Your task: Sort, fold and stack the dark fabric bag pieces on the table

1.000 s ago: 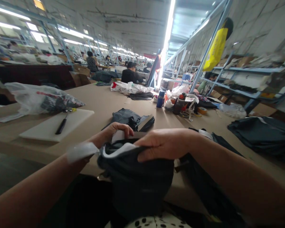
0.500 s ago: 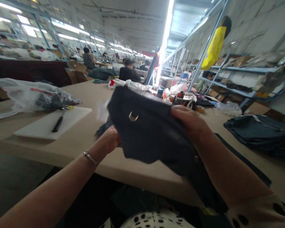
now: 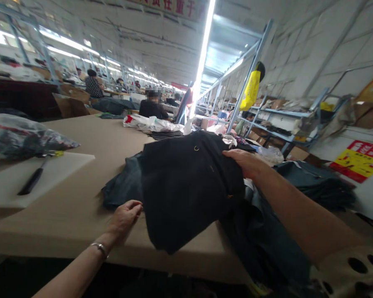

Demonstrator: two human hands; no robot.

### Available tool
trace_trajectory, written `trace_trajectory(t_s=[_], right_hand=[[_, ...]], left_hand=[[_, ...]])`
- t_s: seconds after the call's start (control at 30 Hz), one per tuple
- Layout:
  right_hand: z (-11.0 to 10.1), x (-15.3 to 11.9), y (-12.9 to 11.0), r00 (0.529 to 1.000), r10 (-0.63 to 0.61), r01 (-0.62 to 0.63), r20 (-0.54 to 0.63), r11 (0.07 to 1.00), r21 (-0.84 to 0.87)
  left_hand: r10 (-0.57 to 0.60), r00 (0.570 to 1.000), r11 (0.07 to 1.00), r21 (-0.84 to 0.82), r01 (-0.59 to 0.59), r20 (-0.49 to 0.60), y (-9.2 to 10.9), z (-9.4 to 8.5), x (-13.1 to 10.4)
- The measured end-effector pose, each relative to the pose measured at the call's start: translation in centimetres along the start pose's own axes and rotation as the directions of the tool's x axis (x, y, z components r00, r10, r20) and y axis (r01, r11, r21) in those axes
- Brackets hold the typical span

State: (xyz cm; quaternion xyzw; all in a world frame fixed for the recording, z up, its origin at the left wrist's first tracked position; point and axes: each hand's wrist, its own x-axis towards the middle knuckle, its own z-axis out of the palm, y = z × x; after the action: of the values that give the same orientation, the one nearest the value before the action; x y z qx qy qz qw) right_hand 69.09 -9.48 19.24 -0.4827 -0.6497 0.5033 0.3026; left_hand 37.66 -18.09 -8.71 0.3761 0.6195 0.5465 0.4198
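A dark fabric panel (image 3: pixel 180 186), with a small metal ring near its top and a zip along its right side, is held up over the table. My right hand (image 3: pixel 245 163) grips its right edge, thumb on top and the other fingers hidden behind. At the panel's lower left edge, my left hand (image 3: pixel 127 217) is closed in a pinch on the cloth. Behind the panel a pile of dark blue-grey fabric (image 3: pixel 119 184) lies on the table. More dark fabric (image 3: pixel 264 240) hangs over the table edge under my right forearm.
On the left, a black-handled tool (image 3: pixel 32 180) rests on a white board (image 3: pixel 65 171) beside a clear plastic bag (image 3: pixel 21 134). Folded dark fabric (image 3: pixel 313 182) is stacked at the right. A blue metal frame (image 3: pixel 248 74) rises behind the brown table (image 3: pixel 81 223). People sit further back.
The panel has turned to lie more openly toward me, showing its zip and ring. My left hand has moved left and down to its lower edge. The view has swung right.
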Motion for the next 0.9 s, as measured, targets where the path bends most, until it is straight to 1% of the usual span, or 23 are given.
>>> trace_trajectory(t_s=[0.07,0.13,0.2,0.3,0.37,0.4,0.47,0.5,0.53,0.57,0.6,0.63,0.67,0.7,0.73,0.8,0.87,0.9], right_hand=[[-3.7,-2.0,-0.4,0.994,0.007,-0.004,-0.111,1.000,0.024],[-7.7,-4.0,0.1,0.973,0.055,-0.054,-0.226,0.998,0.011],[-11.7,-5.8,1.7,0.943,0.143,-0.161,-0.301,0.986,-0.037],[-16.8,-8.0,5.5,0.889,0.268,-0.340,-0.371,0.930,-0.142],[-19.2,-8.6,8.1,0.856,0.296,-0.416,-0.423,0.880,-0.227],[-20.0,-8.5,9.1,0.846,0.286,-0.437,-0.449,0.855,-0.278],[-20.7,-7.1,10.5,0.850,0.225,-0.436,-0.477,0.809,-0.395],[-20.4,-5.9,10.8,0.867,0.183,-0.412,-0.464,0.788,-0.458],[-19.7,-4.2,10.9,0.894,0.137,-0.368,-0.428,0.770,-0.521],[-18.5,-2.3,10.9,0.926,0.086,-0.302,-0.368,0.753,-0.584],[-16.8,-0.1,10.7,0.958,0.034,-0.218,-0.286,0.734,-0.644],[-14.7,2.2,10.4,0.982,-0.016,-0.121,-0.188,0.708,-0.696],[-12.1,4.5,10.1,0.995,-0.061,-0.018,-0.080,0.674,-0.739],[-9.3,6.9,9.9,0.995,-0.100,0.085,0.028,0.631,-0.771],[-6.2,9.2,9.8,0.984,-0.119,0.177,0.133,0.581,-0.794],[0.0,13.4,10.0,0.941,-0.128,0.335,0.312,0.470,-0.817],[5.7,16.9,10.7,0.893,-0.126,0.447,0.432,0.357,-0.821],[8.1,18.4,11.2,0.876,-0.126,0.481,0.466,0.304,-0.822]], left_hand=[[0.009,1.000,0.997,0.080,-0.009,0.010,-0.8,-0.4,0.3],[0.029,1.000,0.974,0.223,-0.030,0.009,-1.6,-0.6,0.7],[0.039,0.999,0.931,0.362,-0.036,-0.002,-1.9,-0.7,1.0],[0.036,0.999,0.887,0.462,-0.017,-0.032,-1.7,-0.7,1.1],[0.046,0.999,0.874,0.486,-0.027,-0.027,-1.4,-0.6,0.9],[0.055,0.998,0.868,0.494,-0.036,-0.023,-1.2,-0.6,0.8],[0.078,0.997,0.867,0.496,-0.053,-0.029,-1.0,-0.5,0.6],[0.084,0.996,0.871,0.489,-0.057,-0.035,-1.0,-0.4,0.5],[0.087,0.995,0.876,0.479,-0.058,-0.039,-1.0,-0.4,0.5],[0.091,0.995,0.883,0.465,-0.060,-0.045,-1.1,-0.3,0.4],[0.096,0.994,0.892,0.448,-0.063,-0.050,-1.1,-0.3,0.4],[0.102,0.993,0.901,0.429,-0.070,-0.054,-1.2,-0.2,0.3],[0.109,0.992,0.910,0.407,-0.075,-0.061,-1.2,-0.2,0.3],[0.114,0.991,0.920,0.385,-0.079,-0.069,-1.3,-0.1,0.3],[0.115,0.990,0.929,0.362,-0.079,-0.078,-1.3,-0.1,0.3],[0.109,0.990,0.942,0.327,-0.073,-0.093,-1.4,-0.1,0.3],[0.106,0.989,0.950,0.303,-0.071,-0.099,-1.5,-0.1,0.4],[0.105,0.989,0.953,0.294,-0.071,-0.101,-1.5,-0.2,0.5]])
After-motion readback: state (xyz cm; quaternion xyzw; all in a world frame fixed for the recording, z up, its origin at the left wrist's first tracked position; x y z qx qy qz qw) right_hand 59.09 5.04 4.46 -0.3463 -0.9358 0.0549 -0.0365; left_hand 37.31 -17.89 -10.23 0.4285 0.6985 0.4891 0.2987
